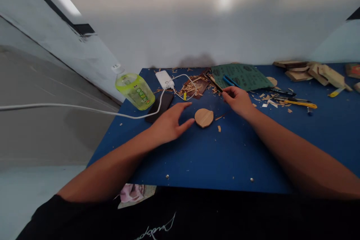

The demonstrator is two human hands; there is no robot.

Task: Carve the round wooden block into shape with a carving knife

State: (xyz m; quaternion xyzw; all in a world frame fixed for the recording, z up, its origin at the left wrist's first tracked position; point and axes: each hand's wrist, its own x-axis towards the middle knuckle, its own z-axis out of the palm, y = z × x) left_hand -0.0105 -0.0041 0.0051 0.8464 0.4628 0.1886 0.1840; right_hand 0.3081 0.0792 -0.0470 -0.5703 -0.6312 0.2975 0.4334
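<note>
A round, flat wooden disc lies on the blue tabletop, with a small notch or point at its upper edge. My left hand rests open just left of it, the thumb tip almost at the disc's left edge. My right hand is up and to the right of the disc, its fingers pinched around a slim dark hand tool. The tool's tip points up and left, toward a heap of wood shavings. Its exact kind is hard to tell.
Green sandpaper and a blue-handled tool lie at the back. Right of them are yellow utility knives and stacked wood pieces. A green bottle, phone and white power bank with cable sit back left, beyond the table's left edge.
</note>
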